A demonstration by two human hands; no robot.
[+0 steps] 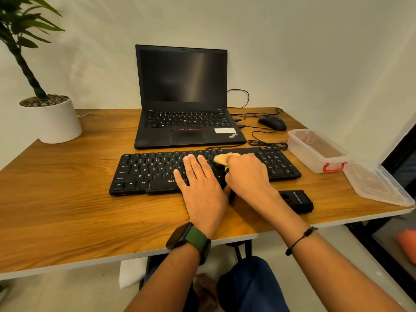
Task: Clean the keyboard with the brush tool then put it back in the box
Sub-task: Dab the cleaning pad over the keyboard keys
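**Brushing under way, box still waiting**

The brush tool (pixel 221 159), tan and mostly hidden, sits on the middle keys of the black keyboard (pixel 157 172), closed in the grip of the right hand (pixel 246 174). The left hand (pixel 200 183) lies flat and empty on the keys just beside it, seemingly steadying the board. Cleaning looks mid-course. Still left: returning the tool to the clear box (pixel 315 152), open at the worktop (pixel 67 199) right edge, its lid (pixel 378 185) alongside.
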